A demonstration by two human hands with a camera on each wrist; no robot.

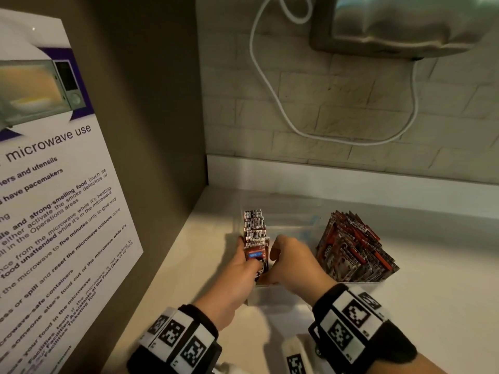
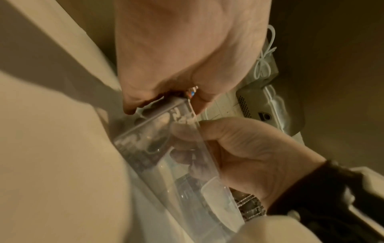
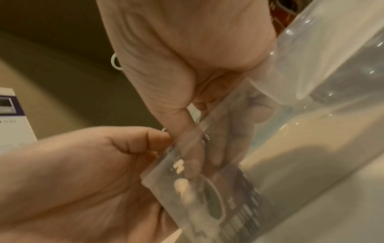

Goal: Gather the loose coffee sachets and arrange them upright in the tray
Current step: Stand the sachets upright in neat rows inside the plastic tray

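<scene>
Hands meet at the near end of the clear tray (image 1: 272,298) on the pale surface (image 1: 432,306), left hand (image 1: 237,276) and right hand (image 1: 294,263) fingers pinching the front sachets (image 1: 258,255) of an upright row, with a leaning stack (image 1: 353,249) at two o'clock beyond.

From my head feed the light is warm and dim, brightest on the tabletop (image 1: 432,279) at the right. The side panel (image 1: 151,117) sits in shadow, and both hands throw soft shadows toward me. The poster (image 1: 54,184) bows with wide-angle distortion, yet its print reads sharp; the steel appliance (image 1: 405,22) overhead shows smeared glare. Both my wrist feeds are soft and motion-blurred, tinted yellow. The clear tray wall (image 3: 332,57) carries small specular glints there, and whatever lies behind it looks hazy.
</scene>
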